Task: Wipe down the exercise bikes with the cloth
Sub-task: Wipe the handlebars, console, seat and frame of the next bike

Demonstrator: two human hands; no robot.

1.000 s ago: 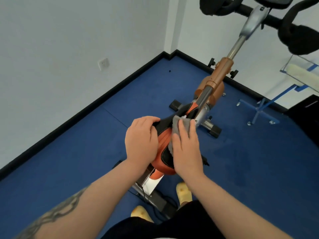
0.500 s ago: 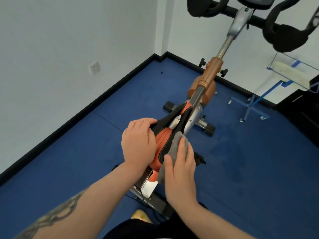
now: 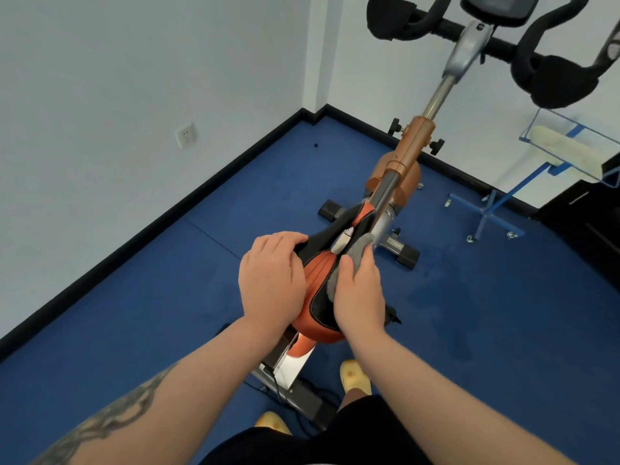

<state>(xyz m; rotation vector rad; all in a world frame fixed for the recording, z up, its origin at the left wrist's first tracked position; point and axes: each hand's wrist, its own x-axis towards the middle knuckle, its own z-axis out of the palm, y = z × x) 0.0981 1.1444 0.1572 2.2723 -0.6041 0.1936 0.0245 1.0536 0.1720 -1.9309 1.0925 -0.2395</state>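
Right hand: fingers held close together and laid nearly flat on the grey cloth, thumb alongside on its left edge, pressing it onto the right half of the saddle. The cloth lies under the fingers; its bunched end shows just past the fingertips, near the saddle's nose, and a strip of it shows left of the thumb. Whether any of the cloth is folded into the palm cannot be told. Left hand: fingers curled together over the saddle's left edge, gripping it, apart from the cloth. The saddle is orange with black panels and belongs to the bike, whose orange frame and silver post rise away from the person toward black handlebars and a console at the top of the view. The bike's front foot rests on the blue floor, near the room's corner. A blue wheeled stand is on the floor to the right, well apart from the saddle. A socket is on the left wall. Yellow shoes show below the saddle, beside the bike's rear base.
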